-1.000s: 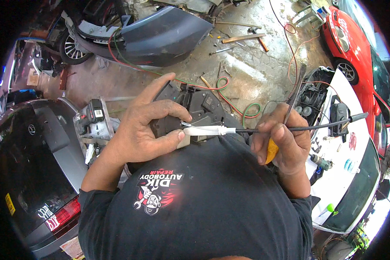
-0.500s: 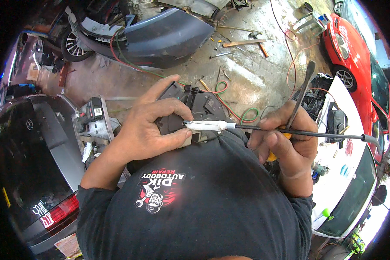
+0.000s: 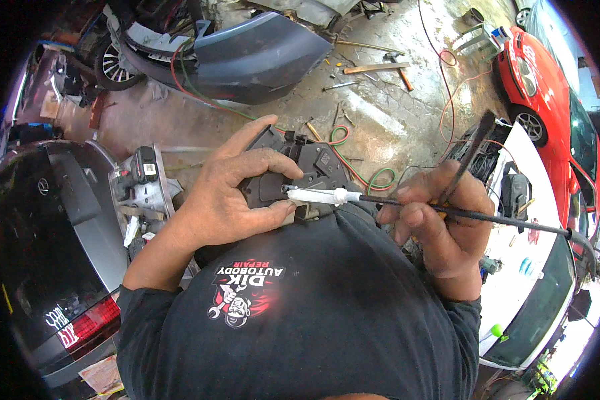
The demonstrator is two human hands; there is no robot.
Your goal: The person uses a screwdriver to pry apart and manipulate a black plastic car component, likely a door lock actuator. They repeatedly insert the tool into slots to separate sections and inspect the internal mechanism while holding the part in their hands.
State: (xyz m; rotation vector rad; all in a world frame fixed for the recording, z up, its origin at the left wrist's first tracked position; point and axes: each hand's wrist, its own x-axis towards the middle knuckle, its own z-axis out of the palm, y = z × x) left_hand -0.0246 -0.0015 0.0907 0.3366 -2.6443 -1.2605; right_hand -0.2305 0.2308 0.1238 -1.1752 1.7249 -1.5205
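Note:
My left hand point(image 3: 220, 193) is closed round a black plastic mechanism point(image 3: 320, 163), held just above my dark shirt, with index fingertip and thumb at its face. A white plastic cable end point(image 3: 317, 195) lies at that mechanism, its tip beside my left fingers. The black cable point(image 3: 503, 221) runs from it rightward through my right hand point(image 3: 443, 223), whose fingers are curled round it. The same hand also holds a screwdriver point(image 3: 474, 143), shaft pointing up; its handle is mostly hidden behind my fingers.
A loose grey fender point(image 3: 260, 50) lies ahead, beside scattered tools point(image 3: 373, 68) and coiled hoses point(image 3: 380, 177). A dark car point(image 3: 53, 240) and a stand point(image 3: 140, 193) with a power tool are left. A white panel point(image 3: 540, 160) and red car point(image 3: 573, 113) are right.
My right hand has moved slightly right, with the cable's free end swinging lower and the screwdriver shaft leaning further right. My left hand and the mechanism have shifted slightly right.

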